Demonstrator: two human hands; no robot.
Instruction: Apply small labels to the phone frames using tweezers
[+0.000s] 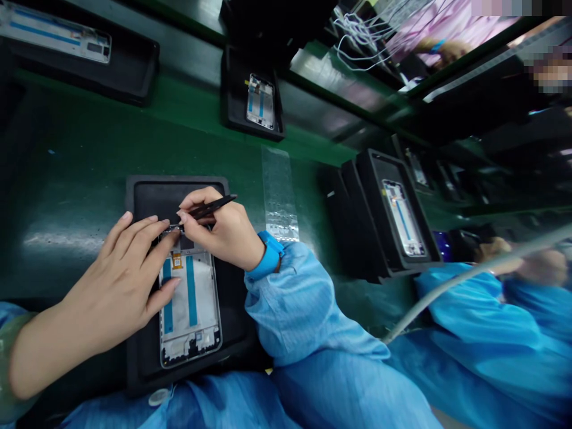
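I've got the right hand [226,232] pinching black tweezers [210,205] narrow at the top edge of the phone frame [190,298], 6 o'clock of those fingers, in its black tray [179,186]; left hand [118,286] spread wide on the frame; open green bench [67,179] at 9 o'clock

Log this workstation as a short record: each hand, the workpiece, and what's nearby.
Left hand: fingers resting on the smartphone frame
Right hand: holding black tweezers above the frame's top edge
Right wrist: blue strap
Workpiece support: black tray
Nearby: another smartphone frame in a second black tray; clear plastic strip
Co-worker: blue sleeve, at right
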